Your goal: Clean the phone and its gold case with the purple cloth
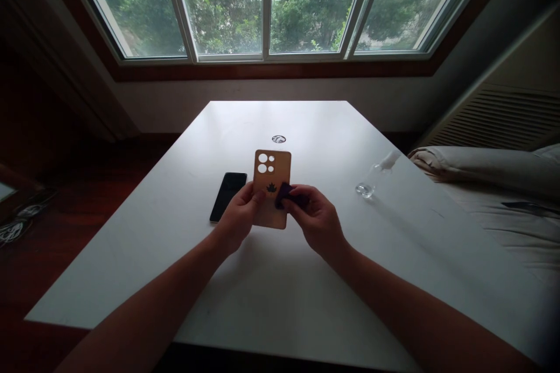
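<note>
My left hand [238, 213] grips the left edge of a tan phone case [273, 215], held up over the table with its back towards me. The case has several round camera holes at its top left and a dark leaf print in the middle. Pinched in my right hand [317, 215] is a small dark purple cloth [291, 195], which touches the right side of the case beside the leaf. A black smartphone [225, 192] lies on the table just left of the case, partly hidden behind my left hand.
On the white table [144, 256], a clear spray bottle [371, 180] lies on its side at the right. A small round black-and-white item [279, 139] sits beyond the case. A bed with a rolled cover [476, 164] adjoins the right edge; cables [20, 224] lie at the left.
</note>
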The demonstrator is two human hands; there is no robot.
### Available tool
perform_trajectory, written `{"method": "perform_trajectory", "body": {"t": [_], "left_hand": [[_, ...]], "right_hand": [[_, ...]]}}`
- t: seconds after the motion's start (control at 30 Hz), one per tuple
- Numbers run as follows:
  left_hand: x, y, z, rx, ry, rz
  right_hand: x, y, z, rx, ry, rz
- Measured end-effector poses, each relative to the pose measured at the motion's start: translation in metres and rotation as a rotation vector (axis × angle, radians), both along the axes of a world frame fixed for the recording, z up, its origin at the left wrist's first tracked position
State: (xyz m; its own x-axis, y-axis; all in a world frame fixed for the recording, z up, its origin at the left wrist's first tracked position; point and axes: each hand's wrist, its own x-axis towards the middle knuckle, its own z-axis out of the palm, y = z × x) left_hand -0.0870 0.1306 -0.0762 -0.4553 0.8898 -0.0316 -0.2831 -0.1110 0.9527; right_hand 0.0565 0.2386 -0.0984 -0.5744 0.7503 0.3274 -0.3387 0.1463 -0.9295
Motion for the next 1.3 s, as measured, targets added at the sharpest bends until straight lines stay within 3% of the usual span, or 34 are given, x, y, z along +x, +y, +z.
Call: {"method": "perform_trajectory", "body": {"t": [0.2, 0.47, 0.6, 0.93, 1.13, 1.3], "left_hand": [[0.003, -0.003, 0.003, -0.104, 0.06, -0.154], [0.003, -0.003, 0.002, -0.121, 0.027, -0.248], [0.001, -0.003, -0.004, -0.12, 0.061, -0.316], [0.004, -0.003, 0.006, -0.023, 0.089, -0.075], [0.006, -0.002, 0.007, -0.023, 0.064, 0.054], [0.004, -0.002, 0.009, -0.041, 0.062, 0.07]], "right_hand": [[-0.002, 0.016, 0.009, -0.205, 0.073, -0.159], [-0.001, 0.025, 0.019, -0.466, 0.225, -0.217], [0.0, 0.031, 0.022, -0.481, 0.279, -0.293], [-0.002, 0.017, 0.013, -0.496, 0.114, 0.022], [0.001, 0.014, 0.007, -0.385, -0.034, 0.188], [-0.001, 0.008, 0.0, -0.316, -0.093, 0.283]]}}
